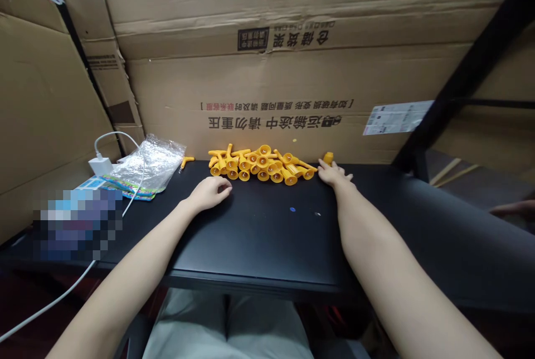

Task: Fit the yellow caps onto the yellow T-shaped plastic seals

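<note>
A heap of yellow plastic pieces [263, 164] with cone-shaped, trumpet-like ends and thin stems lies at the back of the black table, against the cardboard. My left hand [209, 192] rests on the tabletop just in front of the heap's left end, fingers loosely curled and nothing visible in them. At the heap's right end is my right hand [334, 174], palm down with fingers apart. Just beyond its fingers stands a separate yellow piece [328, 157]; whether they touch it I cannot tell. Another yellow piece [188, 160], branched in shape, lies apart on the left.
Cardboard [259, 80] with printed writing walls the back. On the left are a clear plastic bag [150, 161], a white plug [100, 166] with a cable, and a pixelated object [79, 222]. A small blue bit [292, 209] lies on the black table [251, 242]. Another person's hand [516, 208] shows far right.
</note>
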Demonstrator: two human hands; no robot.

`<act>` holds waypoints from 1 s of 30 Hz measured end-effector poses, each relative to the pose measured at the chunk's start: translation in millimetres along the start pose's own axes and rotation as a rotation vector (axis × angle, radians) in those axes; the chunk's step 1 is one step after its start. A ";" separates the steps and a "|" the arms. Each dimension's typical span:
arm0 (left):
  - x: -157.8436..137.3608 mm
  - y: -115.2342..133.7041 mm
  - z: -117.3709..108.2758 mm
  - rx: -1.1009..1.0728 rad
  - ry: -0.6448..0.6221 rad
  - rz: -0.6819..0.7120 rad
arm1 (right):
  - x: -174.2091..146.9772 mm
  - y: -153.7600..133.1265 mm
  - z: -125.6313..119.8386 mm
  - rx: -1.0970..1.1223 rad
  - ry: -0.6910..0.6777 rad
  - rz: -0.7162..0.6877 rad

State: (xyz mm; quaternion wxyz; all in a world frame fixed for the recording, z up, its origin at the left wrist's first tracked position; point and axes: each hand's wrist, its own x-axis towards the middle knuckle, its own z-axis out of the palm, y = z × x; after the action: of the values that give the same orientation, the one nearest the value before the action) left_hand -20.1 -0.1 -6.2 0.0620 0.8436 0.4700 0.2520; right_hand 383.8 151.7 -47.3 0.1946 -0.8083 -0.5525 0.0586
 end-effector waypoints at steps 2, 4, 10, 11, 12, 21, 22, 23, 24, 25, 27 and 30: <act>-0.6 7.7 0.0 -0.010 -0.007 0.028 | 1.4 -0.3 -0.8 -0.008 -0.006 0.020; -1.4 13.7 -0.1 -0.018 -0.011 0.048 | 0.9 -1.6 -2.1 -0.027 -0.025 0.032; -2.4 18.1 -1.4 -0.009 -0.026 0.059 | 0.2 -3.7 -3.1 -0.044 -0.040 0.044; -2.3 17.6 -1.6 -0.008 -0.028 0.056 | 0.6 -3.3 -2.7 -0.040 -0.027 0.033; -2.2 17.2 -1.7 -0.007 -0.031 0.052 | 1.0 -2.7 -2.4 -0.037 -0.011 0.023; -2.0 13.5 -2.1 -0.019 -0.026 0.020 | -16.2 -3.3 0.0 -0.010 0.045 0.079; -2.0 12.4 -2.1 -0.023 -0.019 0.015 | -21.8 -3.5 0.3 -0.002 0.056 0.080; -2.0 11.0 -2.1 -0.025 -0.013 0.010 | -28.1 -3.6 0.4 0.008 0.067 0.075; -1.9 9.5 -1.9 -0.025 -0.009 0.005 | -34.8 -3.8 0.3 0.017 0.073 0.071; -1.8 8.0 -1.7 -0.023 -0.006 0.001 | -41.8 -4.2 0.0 0.027 0.071 0.070; -1.5 5.1 -0.9 -0.015 -0.011 -0.005 | -55.7 -5.3 -1.4 0.045 0.068 0.072; -0.9 0.9 0.6 -0.004 -0.014 -0.007 | -73.6 -8.0 -5.0 0.067 0.119 0.066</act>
State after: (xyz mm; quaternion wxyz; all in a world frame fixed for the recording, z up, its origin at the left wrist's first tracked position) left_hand -19.5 -1.2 -6.7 0.0678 0.8436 0.4720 0.2469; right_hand 350.2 85.5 -48.5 0.2519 -0.8211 -0.5110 0.0352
